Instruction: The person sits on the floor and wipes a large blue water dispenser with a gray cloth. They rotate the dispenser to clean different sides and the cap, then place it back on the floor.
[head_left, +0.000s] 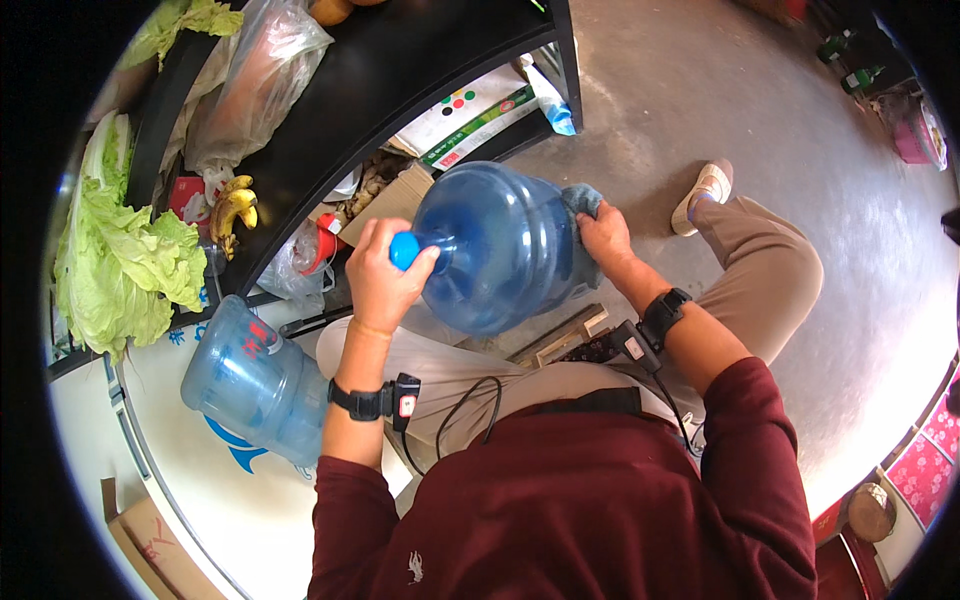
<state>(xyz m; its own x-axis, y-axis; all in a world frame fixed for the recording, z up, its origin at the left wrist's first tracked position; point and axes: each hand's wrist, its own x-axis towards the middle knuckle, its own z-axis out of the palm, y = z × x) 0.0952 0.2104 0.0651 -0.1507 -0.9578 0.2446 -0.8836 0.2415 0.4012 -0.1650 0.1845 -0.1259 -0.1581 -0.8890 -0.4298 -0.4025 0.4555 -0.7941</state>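
A large blue plastic water-cooler bottle (487, 247) lies tilted in front of me, its neck towards the left. My left hand (386, 274) grips the neck by its blue cap (404, 250), which shows between thumb and fingers. At the bottle's base end, my right hand (604, 236) presses a grey-blue cloth (581, 201) against the plastic. Part of the cloth hangs down behind the bottle's side. Both wrists wear black straps with small cabled devices.
A second blue bottle (259, 382) stands at my left. Beyond it, a black shelf (390, 60) holds bananas (234, 214), lettuce (124, 247) and plastic bags. Cartons (469, 120) and ginger-like roots fill its lower level. A low wooden frame (562, 337) sits between my legs.
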